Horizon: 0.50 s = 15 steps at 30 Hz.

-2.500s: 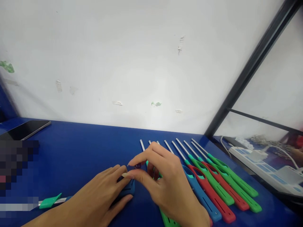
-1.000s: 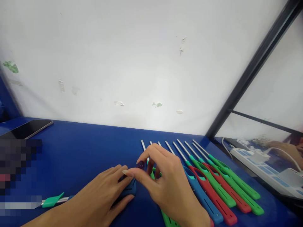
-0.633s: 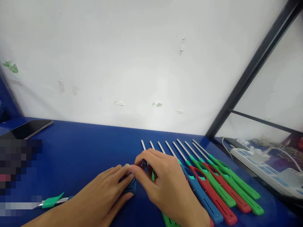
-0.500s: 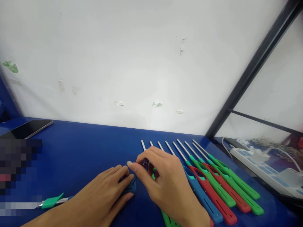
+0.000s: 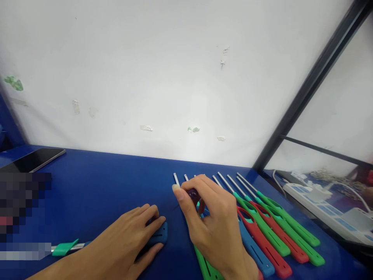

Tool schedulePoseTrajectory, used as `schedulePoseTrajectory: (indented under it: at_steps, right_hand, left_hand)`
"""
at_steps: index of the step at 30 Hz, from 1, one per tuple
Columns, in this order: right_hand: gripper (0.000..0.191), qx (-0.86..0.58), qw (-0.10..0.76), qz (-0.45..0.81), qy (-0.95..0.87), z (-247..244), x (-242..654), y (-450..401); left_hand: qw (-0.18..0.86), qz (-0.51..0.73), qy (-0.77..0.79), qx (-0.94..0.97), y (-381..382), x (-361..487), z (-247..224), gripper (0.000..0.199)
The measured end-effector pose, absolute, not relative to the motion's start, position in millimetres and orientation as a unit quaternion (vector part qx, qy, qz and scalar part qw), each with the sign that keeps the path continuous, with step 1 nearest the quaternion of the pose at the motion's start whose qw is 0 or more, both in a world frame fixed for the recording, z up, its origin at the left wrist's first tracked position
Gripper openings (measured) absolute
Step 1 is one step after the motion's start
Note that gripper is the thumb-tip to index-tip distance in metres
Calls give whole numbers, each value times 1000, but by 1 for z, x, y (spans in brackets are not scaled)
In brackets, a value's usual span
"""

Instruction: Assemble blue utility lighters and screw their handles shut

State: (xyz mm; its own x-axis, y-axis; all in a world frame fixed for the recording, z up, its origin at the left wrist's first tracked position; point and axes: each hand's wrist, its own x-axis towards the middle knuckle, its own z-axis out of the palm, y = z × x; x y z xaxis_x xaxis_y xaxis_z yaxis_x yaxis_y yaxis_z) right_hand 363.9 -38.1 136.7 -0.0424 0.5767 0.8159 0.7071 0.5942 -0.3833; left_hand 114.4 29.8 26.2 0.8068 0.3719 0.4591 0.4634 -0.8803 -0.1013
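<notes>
My left hand (image 5: 136,233) is closed round a blue long-nosed lighter (image 5: 161,234), holding it down on the table. The slotted handle end shows past my fingertips; its metal nozzle and green tab (image 5: 64,248) stick out left of my forearm. Between the thumb and fingers of my right hand (image 5: 214,221) is a small screwdriver (image 5: 192,193) with a dark purple handle. Its thin shaft points down and left, apart from the blue lighter. Under and beside this hand lie other lighters, among them a green one (image 5: 205,264) and a blue one (image 5: 256,251), partly hidden.
A row of red and green lighters (image 5: 274,237) spreads to the right on the blue table (image 5: 116,175). At far left lies a phone (image 5: 37,158) near a blurred patch. A white power strip (image 5: 326,210) sits beyond the black frame post (image 5: 305,85). Behind stands a white wall.
My right hand has moved right and slightly up with the screwdriver, away from the blue lighter's handle end. My left hand has stayed on the lighter.
</notes>
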Motion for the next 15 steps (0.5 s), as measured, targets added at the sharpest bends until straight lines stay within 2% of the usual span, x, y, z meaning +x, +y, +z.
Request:
schedulePoseTrajectory:
  at_steps: [8,15]
  right_hand:
    - [38,-454,524,-53,-719,134,364,-37]
    - [41,-454,521,-55,-721,132,365,-37]
  left_hand:
    - [99,-229,-217,-944,27,112,30,44]
    - [96,-235,-214,-943,25,113,30,55]
